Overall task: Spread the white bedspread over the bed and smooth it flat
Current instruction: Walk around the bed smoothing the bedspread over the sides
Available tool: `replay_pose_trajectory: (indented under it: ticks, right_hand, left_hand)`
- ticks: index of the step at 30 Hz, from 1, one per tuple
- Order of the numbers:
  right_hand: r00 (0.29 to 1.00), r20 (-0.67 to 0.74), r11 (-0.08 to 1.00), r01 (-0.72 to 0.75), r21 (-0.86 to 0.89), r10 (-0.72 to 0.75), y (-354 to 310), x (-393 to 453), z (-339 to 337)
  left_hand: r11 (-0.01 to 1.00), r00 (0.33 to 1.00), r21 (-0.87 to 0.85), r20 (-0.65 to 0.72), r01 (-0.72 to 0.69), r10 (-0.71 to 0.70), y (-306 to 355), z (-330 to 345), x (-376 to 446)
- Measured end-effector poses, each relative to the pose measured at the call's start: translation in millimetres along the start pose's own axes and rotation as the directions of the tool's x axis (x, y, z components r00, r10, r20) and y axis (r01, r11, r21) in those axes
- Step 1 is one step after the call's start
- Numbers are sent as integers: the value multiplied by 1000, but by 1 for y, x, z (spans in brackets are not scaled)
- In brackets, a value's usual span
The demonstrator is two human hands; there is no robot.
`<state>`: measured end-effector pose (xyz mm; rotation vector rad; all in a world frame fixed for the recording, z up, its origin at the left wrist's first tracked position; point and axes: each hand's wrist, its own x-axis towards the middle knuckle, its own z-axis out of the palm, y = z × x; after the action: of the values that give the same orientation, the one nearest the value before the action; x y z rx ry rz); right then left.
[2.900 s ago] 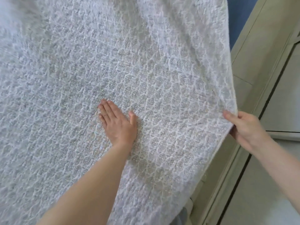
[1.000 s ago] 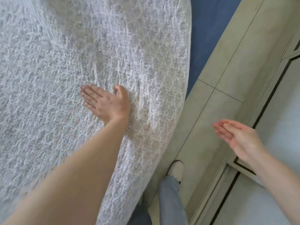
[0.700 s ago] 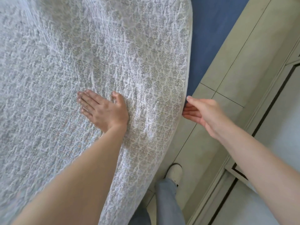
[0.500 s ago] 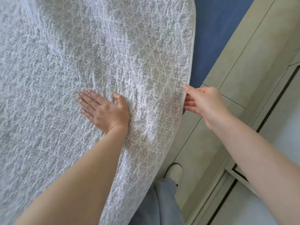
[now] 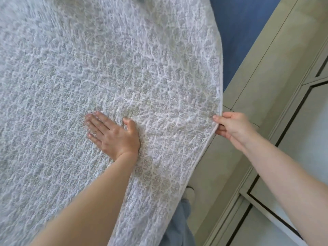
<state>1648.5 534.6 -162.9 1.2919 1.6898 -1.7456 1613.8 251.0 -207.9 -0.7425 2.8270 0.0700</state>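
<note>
On the white bedspread [image 5: 106, 68] the left hand [image 5: 113, 134] presses flat, fingers straight; at three o'clock the right hand [image 5: 232, 128] pinches its edge.

White bedspread [image 5: 124, 71]: quilted cloth, puckered, matt, grey printed motifs, piped hem; blue sheet [image 5: 237, 32]: smooth cloth; floor tiles [image 5: 266, 82]: matt beige
</note>
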Motion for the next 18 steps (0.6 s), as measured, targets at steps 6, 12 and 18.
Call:
replay_pose_trajectory:
  ticks: [6,12,18]
  right_hand:
    - [995,99,955,-53,291,25,-45,7,-3]
    - [977,200,990,49,134,-75,-98,21,27]
    - [1000,-30,986,7,167,-2,-64,33,-31]
  left_hand:
    - [979,977,33,76,-202,199,6,-14,18]
    - [958,953,-79,103,-276,283,78,-29,61]
    - [950,947,-118,108,-291,303,116,-35,70]
